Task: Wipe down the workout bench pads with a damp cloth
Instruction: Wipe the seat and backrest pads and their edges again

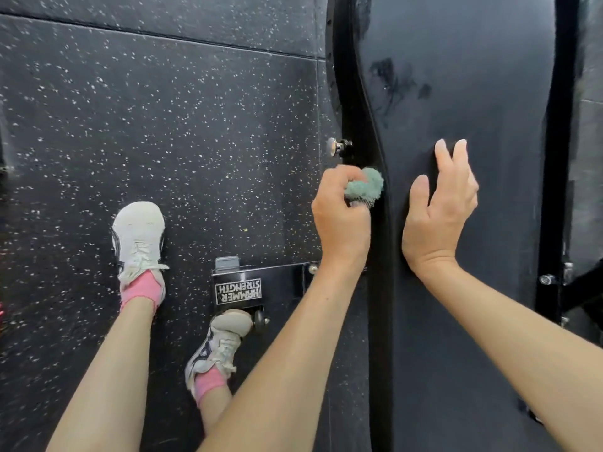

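Note:
A long black bench pad (456,93) runs from the top of the view down the right side, with dark wet smears near its upper part. My left hand (341,216) grips a bunched green cloth (367,185) and holds it against the pad's left side edge. My right hand (439,210) lies flat on the top of the pad, fingers straight and pointing away from me, just right of the cloth.
Black speckled rubber floor (163,125) fills the left. A metal adjustment knob (337,147) sticks out from the bench frame above the cloth. The frame foot with a Hammer Strength label (239,290) lies by my white shoes (138,239). More black frame (554,190) borders the pad's right.

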A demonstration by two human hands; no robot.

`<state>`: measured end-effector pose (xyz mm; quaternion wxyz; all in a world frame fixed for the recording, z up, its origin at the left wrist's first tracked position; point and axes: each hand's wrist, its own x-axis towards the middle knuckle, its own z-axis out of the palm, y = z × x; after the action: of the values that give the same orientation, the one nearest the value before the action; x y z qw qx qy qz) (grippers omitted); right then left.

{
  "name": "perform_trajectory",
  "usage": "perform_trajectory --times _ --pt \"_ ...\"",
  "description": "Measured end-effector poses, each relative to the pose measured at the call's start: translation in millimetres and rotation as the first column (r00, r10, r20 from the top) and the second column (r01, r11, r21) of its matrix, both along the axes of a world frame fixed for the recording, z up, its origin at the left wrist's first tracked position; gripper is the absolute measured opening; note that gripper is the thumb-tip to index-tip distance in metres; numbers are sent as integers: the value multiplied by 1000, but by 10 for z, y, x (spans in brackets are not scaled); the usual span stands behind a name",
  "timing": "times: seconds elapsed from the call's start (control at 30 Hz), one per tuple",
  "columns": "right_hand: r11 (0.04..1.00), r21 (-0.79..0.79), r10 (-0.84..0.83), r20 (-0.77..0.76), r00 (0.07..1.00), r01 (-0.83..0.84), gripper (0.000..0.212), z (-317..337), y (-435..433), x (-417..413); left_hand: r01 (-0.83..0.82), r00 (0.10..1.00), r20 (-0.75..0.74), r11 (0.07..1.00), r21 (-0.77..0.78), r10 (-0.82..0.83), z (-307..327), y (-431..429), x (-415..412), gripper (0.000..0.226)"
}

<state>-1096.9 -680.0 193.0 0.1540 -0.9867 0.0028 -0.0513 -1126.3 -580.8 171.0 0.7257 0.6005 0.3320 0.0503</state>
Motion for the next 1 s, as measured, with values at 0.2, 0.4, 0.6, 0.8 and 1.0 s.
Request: perform_trajectory --times 0.2,0.4,0.6,0.8,1.0 --pt "1000 2 0 -20 1000 0 51 -47 -7 -48 444 892 14 883 153 -451 -33 -20 -763 47" --pt "996 88 -14 -13 1000 15 49 -1 36 -41 157 986 -15 908 388 -164 103 496 -156 37" --pt "988 156 -11 12 1000 9 48 18 58 9 115 991 -92 956 270 -93 182 81 -8 45" --pt "988 150 29 -48 998 -22 49 61 -30 22 301 951 -127 941 154 -283 128 -275 -989 47" --pt "989 -101 105 -44 993 -109 53 226 -421 -737 491 871 -101 865 104 -482 130 -310 -1595 46"
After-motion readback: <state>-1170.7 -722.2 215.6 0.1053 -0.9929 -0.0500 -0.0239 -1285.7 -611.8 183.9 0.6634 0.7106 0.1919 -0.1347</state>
